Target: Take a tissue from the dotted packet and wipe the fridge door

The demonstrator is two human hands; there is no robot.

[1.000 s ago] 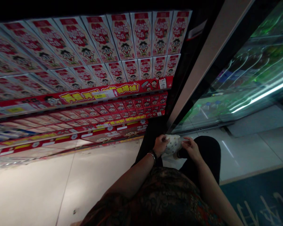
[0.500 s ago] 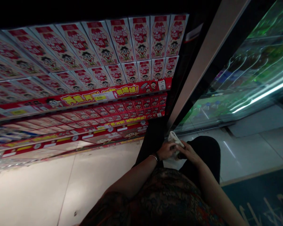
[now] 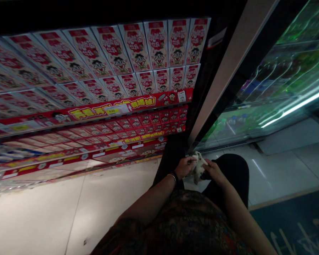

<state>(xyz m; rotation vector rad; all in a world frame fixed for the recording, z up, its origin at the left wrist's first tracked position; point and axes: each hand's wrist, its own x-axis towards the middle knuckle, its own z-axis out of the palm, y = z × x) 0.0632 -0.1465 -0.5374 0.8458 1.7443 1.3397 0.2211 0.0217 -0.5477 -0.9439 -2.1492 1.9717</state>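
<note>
Between my knees I hold a crumpled whitish cloth [image 3: 200,166] with dark spots or smudges on it. My left hand [image 3: 185,167], with a dark band at the wrist, is closed with its fingertips pinching the cloth's left side. On the other side, my right hand [image 3: 214,171] grips the cloth's right edge, fingers curled. The cloth hangs loosely between the two hands, its lower end drooping toward the floor. Something dark lies beneath my right hand, too dim to make out.
Shelves of red-and-white drink cartons [image 3: 139,46] stand ahead and to the left, edged with a red price strip [image 3: 143,103]. A pale post [image 3: 228,74] rises beside a lit glass cooler [image 3: 279,81] of bottles. Pale tiles [image 3: 50,216] and a dark green mat [image 3: 300,219] cover the floor.
My hands have moved apart from being close together. The cloth between them is now more spread out and shows more of its spotted surface.
</note>
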